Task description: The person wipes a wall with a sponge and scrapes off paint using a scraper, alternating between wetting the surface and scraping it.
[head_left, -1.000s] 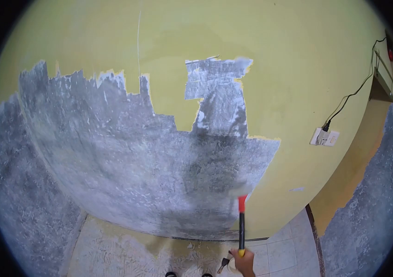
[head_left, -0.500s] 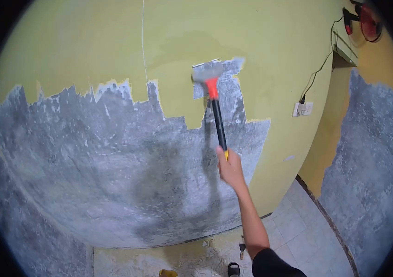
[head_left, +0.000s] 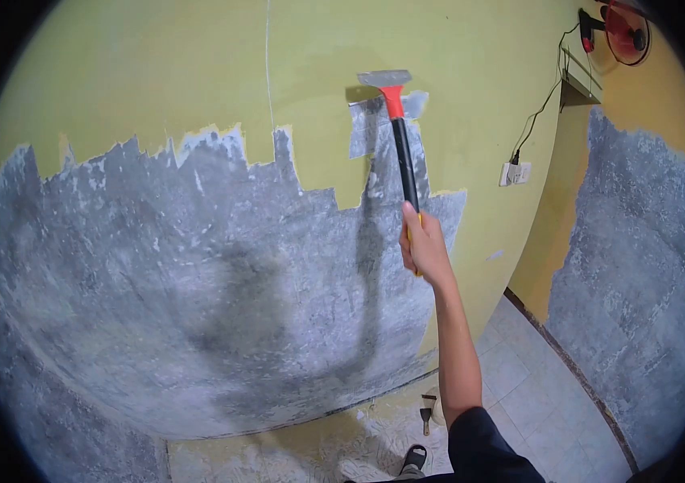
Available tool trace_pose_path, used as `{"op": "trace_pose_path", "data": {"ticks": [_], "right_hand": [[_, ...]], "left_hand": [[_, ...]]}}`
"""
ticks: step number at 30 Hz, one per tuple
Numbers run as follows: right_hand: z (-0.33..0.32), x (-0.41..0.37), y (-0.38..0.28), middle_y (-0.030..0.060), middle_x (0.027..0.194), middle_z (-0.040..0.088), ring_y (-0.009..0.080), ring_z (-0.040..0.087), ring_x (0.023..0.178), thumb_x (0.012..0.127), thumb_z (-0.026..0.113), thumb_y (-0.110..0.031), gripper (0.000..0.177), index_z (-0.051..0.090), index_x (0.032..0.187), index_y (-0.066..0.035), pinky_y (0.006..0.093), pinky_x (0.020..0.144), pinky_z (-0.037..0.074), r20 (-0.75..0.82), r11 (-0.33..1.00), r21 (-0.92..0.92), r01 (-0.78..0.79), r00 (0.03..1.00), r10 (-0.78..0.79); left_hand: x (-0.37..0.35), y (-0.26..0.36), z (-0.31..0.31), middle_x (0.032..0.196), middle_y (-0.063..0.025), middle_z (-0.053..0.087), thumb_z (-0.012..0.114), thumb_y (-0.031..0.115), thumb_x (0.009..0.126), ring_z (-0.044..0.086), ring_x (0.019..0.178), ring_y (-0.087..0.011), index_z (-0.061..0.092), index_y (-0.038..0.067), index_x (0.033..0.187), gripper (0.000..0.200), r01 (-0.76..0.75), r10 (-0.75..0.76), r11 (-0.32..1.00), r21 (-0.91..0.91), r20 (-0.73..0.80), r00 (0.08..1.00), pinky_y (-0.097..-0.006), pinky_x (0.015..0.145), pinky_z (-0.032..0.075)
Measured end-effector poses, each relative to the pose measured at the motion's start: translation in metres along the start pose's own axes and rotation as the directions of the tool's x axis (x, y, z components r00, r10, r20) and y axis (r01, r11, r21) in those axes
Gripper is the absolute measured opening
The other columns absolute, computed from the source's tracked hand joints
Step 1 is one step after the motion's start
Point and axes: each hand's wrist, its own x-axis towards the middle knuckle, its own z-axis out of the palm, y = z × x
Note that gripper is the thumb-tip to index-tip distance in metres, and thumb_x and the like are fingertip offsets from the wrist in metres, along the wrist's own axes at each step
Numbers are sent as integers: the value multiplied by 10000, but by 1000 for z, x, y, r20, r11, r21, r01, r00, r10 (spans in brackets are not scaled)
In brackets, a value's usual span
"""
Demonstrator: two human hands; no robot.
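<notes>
My right hand (head_left: 425,248) is wrapped around the lower handle of a long-handled scraper (head_left: 405,153), which has a black and red shaft. Its wide metal blade (head_left: 384,78) is up near the top of a narrow stripped patch (head_left: 368,127); a shadow beside it suggests a small gap from the wall. Yellow-green paint (head_left: 487,88) covers the upper wall. Below it, a jagged edge borders the bare grey surface (head_left: 294,266). My left hand is out of sight.
A wall socket (head_left: 515,173) with a plugged-in black cord is on the right, below a red wall fan (head_left: 628,34). A small putty knife (head_left: 425,420) lies on the floor among paint scrapings (head_left: 302,459), near a sandalled foot (head_left: 414,457).
The scraper blade has moved up from the stripped patch to just above it, with my right hand rising too. The view has shifted slightly.
</notes>
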Motion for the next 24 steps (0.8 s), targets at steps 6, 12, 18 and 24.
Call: {"op": "trace_pose_path", "data": {"ticks": [6, 12, 18, 24], "right_hand": [[1, -21, 68, -2, 464, 401, 106, 399, 330, 990, 465, -535, 586, 417, 608, -93, 273, 323, 326, 50, 989, -119, -90, 994, 96], [-13, -72, 65, -4, 490, 418, 98, 416, 343, 984, 475, -540, 556, 435, 656, -93, 263, 325, 323, 116, 980, -48, -191, 974, 195], [-28, 0, 10, -6, 507, 420, 87, 410, 362, 1002, 456, -511, 523, 428, 690, -93, 260, 329, 317, 77, 997, 10, -82, 994, 81], [-34, -8, 57, -17, 515, 391, 76, 368, 359, 1014, 427, -500, 471, 431, 773, -95, 256, 324, 288, 184, 995, -58, -78, 979, 87]], "left_hand": [[-31, -24, -20, 476, -24, 312, 440, 280, 1012, 286, 408, -168, 336, 161, 592, 449, 27, -19, 950, -312, 29, 999, -355, 495, 332], [-43, -38, -17, 498, -37, 359, 472, 276, 1004, 313, 436, -184, 368, 159, 622, 413, -13, 127, 899, -439, 231, 965, -374, 518, 370], [-35, -27, 25, 562, -47, 417, 488, 292, 988, 380, 513, -201, 420, 155, 699, 327, 18, -17, 995, -100, 9, 1000, -383, 546, 405], [-33, -31, 49, 626, -58, 475, 504, 308, 971, 447, 590, -218, 472, 150, 776, 253, 33, -32, 999, 3, -64, 997, -392, 573, 441]]}}
